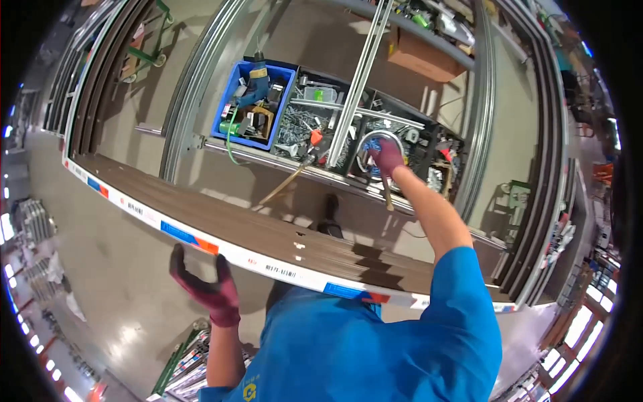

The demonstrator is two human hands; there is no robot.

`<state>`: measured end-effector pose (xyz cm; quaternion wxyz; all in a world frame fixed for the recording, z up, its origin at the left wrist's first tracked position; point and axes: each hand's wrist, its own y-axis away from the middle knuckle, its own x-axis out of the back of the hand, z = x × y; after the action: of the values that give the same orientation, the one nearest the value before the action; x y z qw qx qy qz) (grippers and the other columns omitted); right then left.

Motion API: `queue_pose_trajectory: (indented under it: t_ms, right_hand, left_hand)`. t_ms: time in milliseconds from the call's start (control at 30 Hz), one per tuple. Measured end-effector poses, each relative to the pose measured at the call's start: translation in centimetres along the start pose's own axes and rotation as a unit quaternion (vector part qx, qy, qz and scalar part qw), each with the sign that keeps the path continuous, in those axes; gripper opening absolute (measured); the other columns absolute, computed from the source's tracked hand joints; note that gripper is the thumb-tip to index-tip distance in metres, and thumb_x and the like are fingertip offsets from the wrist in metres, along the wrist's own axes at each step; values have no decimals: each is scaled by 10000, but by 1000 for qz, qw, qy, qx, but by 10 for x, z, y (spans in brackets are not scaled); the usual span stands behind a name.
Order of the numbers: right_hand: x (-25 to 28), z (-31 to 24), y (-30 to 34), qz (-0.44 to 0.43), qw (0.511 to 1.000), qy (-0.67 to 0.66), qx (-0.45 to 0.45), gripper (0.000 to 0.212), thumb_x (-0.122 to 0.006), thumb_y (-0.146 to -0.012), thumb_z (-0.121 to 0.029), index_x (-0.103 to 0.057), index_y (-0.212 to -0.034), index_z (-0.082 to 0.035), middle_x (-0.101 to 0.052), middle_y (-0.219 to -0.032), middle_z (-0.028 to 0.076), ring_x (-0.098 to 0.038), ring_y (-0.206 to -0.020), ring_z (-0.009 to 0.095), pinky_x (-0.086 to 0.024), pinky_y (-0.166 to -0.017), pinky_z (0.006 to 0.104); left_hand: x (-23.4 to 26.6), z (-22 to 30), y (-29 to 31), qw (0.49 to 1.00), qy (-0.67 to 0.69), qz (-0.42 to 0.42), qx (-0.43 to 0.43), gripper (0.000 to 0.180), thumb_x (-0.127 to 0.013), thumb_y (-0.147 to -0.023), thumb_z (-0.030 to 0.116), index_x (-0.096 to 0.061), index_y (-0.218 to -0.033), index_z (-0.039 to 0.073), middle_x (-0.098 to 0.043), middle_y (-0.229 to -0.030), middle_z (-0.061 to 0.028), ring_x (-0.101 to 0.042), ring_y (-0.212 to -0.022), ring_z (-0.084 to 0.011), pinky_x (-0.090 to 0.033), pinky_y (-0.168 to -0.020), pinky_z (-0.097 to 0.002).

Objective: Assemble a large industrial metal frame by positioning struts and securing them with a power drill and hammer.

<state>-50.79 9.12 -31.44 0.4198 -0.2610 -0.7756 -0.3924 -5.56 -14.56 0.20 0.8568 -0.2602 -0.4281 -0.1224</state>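
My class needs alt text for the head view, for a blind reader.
A gloved right hand reaches into a round container among metal parts. The gloved left hand is open near a brown frame; a blue bin holds a drill.

Metal profile (360, 87) bars way left of round container (381, 133); wooden handle (287, 185) juts into open near-side gap.

Brightly lit, floor (127, 333) glare, fisheye-bent edges, dark corners

My maroon-gloved right hand (386, 157) reaches into a round, white-rimmed container (380, 134); my maroon-and-black-gloved left hand (211, 289), fingers spread, is beside long brown bars (214, 216).
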Motion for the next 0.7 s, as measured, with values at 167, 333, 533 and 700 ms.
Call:
queue_pose_trajectory:
  t_ms: [167, 333, 533, 700]
  right_hand:
    - [1, -18, -117, 18, 982, 181, -53, 809, -730, -905, -407, -400, -1610, -189, -366, -1665, 183, -370, -1524, 405, -298, -1226, 617]
    - [-16, 17, -172, -60, 972, 223, -38, 629, -734, -859, -302, -594, -1452, -147, -590, -1479, 200, -562, -1376, 383, -398, -1165, 592]
    - [41, 46, -110, -125, 972, 195, 43, 421, -684, -852, -286, -738, -1237, -124, -702, -1270, 191, -686, -1183, 404, -568, -982, 494]
    - [81, 109, -27, -83, 971, 215, 69, 351, -687, -853, -293, -646, -1132, -85, -705, -1115, 230, -706, -1025, 430, -564, -863, 551]
  left_hand:
    - [-41, 35, -31, 929, -14, -308, -204, 553, -814, -753, 213, -672, -1247, 9, -666, -1256, -230, -620, -1224, -430, -479, -1087, -499]
    - [-54, 42, -32, 937, 0, -312, -158, 511, -796, -744, 166, -697, -1217, 1, -722, -1167, -198, -687, -1068, -412, -556, -953, -456]
    - [-52, 39, -34, 940, -14, -304, -155, 485, -785, -756, 146, -702, -1215, 10, -721, -1151, -212, -694, -1025, -406, -554, -929, -446]
    - [-48, 30, -27, 945, -11, -302, -128, 495, -840, -785, 220, -702, -1238, 74, -708, -1163, -161, -671, -1070, -396, -540, -933, -474]
